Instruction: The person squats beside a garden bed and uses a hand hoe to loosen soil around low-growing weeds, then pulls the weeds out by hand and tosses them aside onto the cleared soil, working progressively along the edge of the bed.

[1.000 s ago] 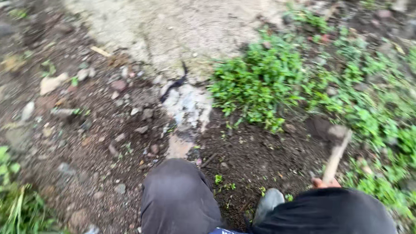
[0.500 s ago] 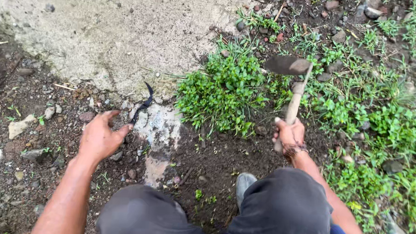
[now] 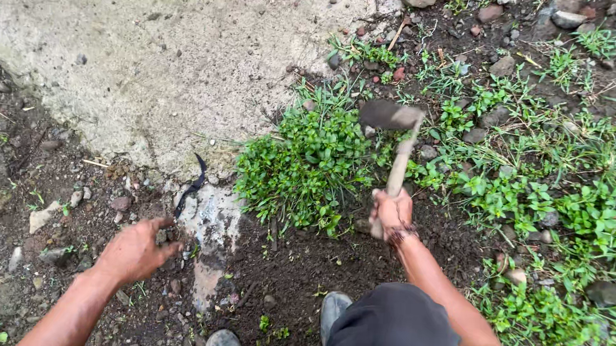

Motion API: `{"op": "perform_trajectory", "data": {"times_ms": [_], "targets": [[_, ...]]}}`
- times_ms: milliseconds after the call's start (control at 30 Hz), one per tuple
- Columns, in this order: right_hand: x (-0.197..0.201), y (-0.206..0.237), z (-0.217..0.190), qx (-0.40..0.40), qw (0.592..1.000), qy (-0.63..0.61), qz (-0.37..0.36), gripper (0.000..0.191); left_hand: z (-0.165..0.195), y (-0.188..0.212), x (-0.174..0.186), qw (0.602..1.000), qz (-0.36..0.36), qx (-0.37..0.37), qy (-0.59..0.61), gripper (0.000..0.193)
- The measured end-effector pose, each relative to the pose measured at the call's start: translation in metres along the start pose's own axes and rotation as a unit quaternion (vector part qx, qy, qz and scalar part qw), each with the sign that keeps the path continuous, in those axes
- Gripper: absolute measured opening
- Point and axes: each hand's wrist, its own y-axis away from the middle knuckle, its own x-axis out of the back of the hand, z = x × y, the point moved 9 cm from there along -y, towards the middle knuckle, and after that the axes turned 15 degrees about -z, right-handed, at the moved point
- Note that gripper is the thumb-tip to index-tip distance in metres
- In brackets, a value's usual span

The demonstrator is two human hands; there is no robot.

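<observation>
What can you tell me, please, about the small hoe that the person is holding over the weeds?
The hoe is a short hand tool: a pale, worn wooden handle with a dark, dull blade, likely metal, set crosswise at its far end. The right hand grips the handle's near end, fingers wrapped around it. The handle runs away from the person, with the blade over the leafy green weed patch. Whether the blade touches the plants cannot be told.

Right hand [image 3: 392, 212] closed around the wooden handle of a small hoe [image 3: 393, 139], blade raised over a clump of green weeds [image 3: 308, 162]. Left hand [image 3: 135, 249] spread on dark stony soil [image 3: 296, 264], fingers loose, near a curved black strip [image 3: 191, 186] at the edge of a pale concrete slab [image 3: 152, 59]. Grey shoes [image 3: 332, 309] below, beside dark trousers [image 3: 394, 332].
</observation>
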Motion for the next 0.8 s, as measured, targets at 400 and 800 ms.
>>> {"op": "perform_trajectory", "data": {"times_ms": [400,800], "targets": [[-0.047,-0.017,-0.002,-0.011,0.993,0.089,-0.071,0.019,-0.005,0.006,-0.074,0.998,-0.046,-0.018,-0.028,0.067],[-0.039,-0.052,-0.035,-0.014,1.000,0.015,0.024,0.013,-0.044,0.026,-0.113,0.996,-0.063,0.041,0.037,0.067]]}}
